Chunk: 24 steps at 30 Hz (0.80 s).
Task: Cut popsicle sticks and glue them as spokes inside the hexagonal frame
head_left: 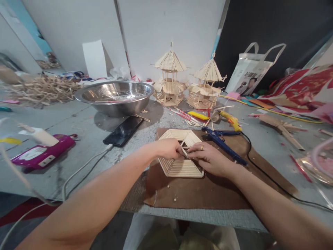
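A hexagonal panel of thin wooden sticks (186, 170) lies on a brown board, with rows of sticks around an open middle. My left hand (168, 148) reaches over its far left part, its fingers closed in a pinch at a short wooden stick (184, 152) near the middle. On the right side, my right hand (207, 158) grips the panel's edge, thumb and fingertips close to the same stick. A ring is on one finger of it. The fingers hide part of the panel's centre and right side.
Blue cutters (221, 140) and a yellow-handled glue gun (231, 119) lie right of the panel on the brown board (197, 194). Behind stand two stick pagodas (171, 62) (209, 73). A steel basin (117, 107), a phone (123, 131) and a purple power strip (48, 151) are leftward.
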Tool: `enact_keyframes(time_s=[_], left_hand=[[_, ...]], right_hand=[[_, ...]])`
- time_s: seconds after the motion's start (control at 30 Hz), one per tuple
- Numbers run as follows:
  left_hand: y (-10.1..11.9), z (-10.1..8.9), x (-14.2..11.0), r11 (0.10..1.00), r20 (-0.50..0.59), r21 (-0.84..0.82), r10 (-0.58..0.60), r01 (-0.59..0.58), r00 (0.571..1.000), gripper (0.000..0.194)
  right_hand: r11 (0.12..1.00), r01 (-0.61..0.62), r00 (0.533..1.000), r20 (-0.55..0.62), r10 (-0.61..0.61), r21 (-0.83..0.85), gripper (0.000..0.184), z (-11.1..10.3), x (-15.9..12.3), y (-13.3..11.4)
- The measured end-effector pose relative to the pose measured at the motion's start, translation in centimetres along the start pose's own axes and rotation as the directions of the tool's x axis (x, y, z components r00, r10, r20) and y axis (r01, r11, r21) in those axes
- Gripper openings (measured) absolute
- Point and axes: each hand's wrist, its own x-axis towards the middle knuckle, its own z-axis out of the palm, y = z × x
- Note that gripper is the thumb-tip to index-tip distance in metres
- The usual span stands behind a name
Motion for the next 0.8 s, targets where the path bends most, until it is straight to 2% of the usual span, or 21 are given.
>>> enact_keyframes(time_s=[0.13,0.23,0.3,0.4,0.47,0.5,0.63,0.8], left_hand=[[0.0,0.1,-0.1,0.999,-0.01,-0.032,-0.001,0.001,1.0,0.021],[0.1,0.0,-0.2,0.996,-0.03,-0.089,-0.018,0.015,0.999,0.021],[0.1,-0.3,-0.3,0.988,-0.073,-0.157,-0.027,0.015,0.997,0.023],[0.0,-0.5,-0.2,0.972,-0.232,-0.234,-0.041,-0.015,0.972,0.027],[0.0,-0.5,0.0,0.964,-0.341,-0.264,-0.053,-0.041,0.938,0.027],[0.0,-0.4,0.1,0.958,-0.375,-0.28,-0.056,-0.055,0.926,0.025],[0.1,-0.1,0.5,0.936,-0.41,-0.337,-0.044,-0.106,0.911,0.021],[0.3,0.0,0.4,0.924,-0.46,-0.35,-0.029,-0.151,0.887,0.019]], right_hand=[[0.994,-0.107,0.99,-0.098,0.103,-0.031,0.035,-0.4,-0.2,1.3],[0.946,-0.3,0.946,-0.168,0.279,-0.119,0.031,-1.3,-0.5,2.4],[0.856,-0.475,0.876,-0.204,0.437,-0.207,0.028,-2.2,-0.7,3.1],[0.627,-0.691,0.713,-0.197,0.673,-0.358,0.028,-3.4,-1.1,3.8],[0.515,-0.736,0.617,-0.123,0.777,-0.44,0.039,-3.9,-1.4,4.1],[0.489,-0.734,0.587,-0.079,0.806,-0.471,0.044,-4.0,-1.5,4.2],[0.465,-0.716,0.537,0.013,0.843,-0.521,0.044,-3.8,-1.7,4.5],[0.406,-0.797,0.479,-0.057,0.876,-0.447,0.037,-3.6,-1.4,5.0]])
